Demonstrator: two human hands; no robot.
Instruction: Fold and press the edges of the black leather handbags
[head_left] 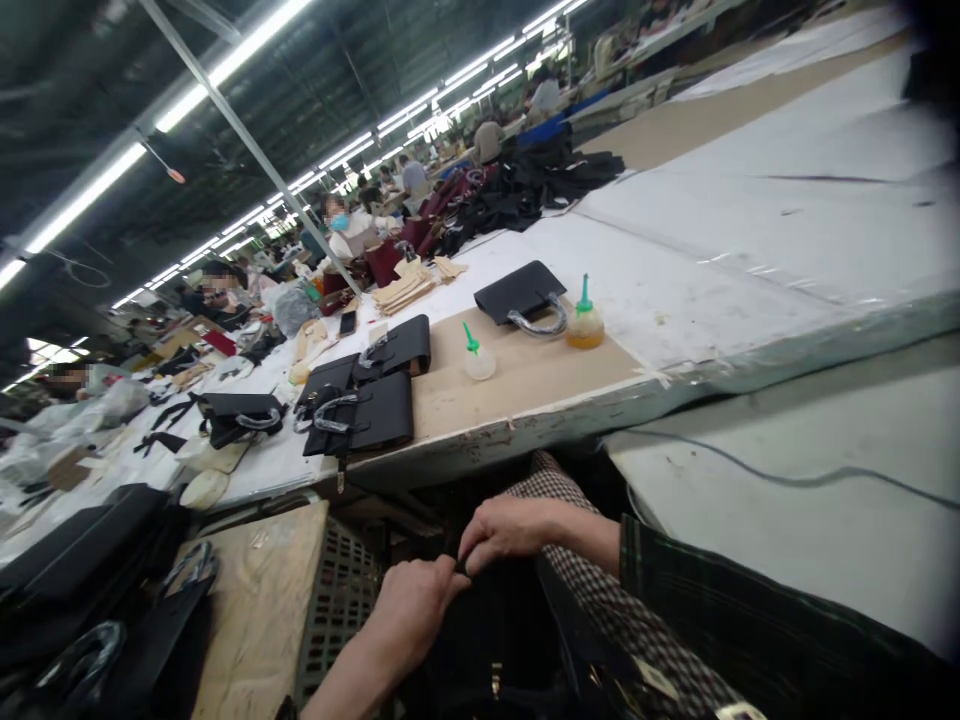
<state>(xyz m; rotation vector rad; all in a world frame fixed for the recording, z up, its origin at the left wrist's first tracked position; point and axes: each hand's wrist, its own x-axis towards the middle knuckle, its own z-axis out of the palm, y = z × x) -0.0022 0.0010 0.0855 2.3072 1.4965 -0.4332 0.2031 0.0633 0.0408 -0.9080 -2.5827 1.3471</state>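
A black handbag (491,625) rests on my lap, with small gold-coloured metal fittings low in the view. Both hands meet at its upper edge. My left hand (416,605) is closed, its thumb and fingers pinching the dark edge. Just beside it, my right hand (506,530) pinches the same spot from the other side. A small dark bit shows between the fingertips; whether it is a strap end or the bag's rim I cannot tell. The bag's lower part runs out of the frame.
Black handbags with wrapped handles (367,412) lie on the white-topped table (720,260). Two green-tipped glue bottles (585,325) stand near its edge. At left, a cardboard-topped plastic crate (341,590) sits by more black bags (82,560). A cable (787,475) crosses the right-hand surface. People work farther back.
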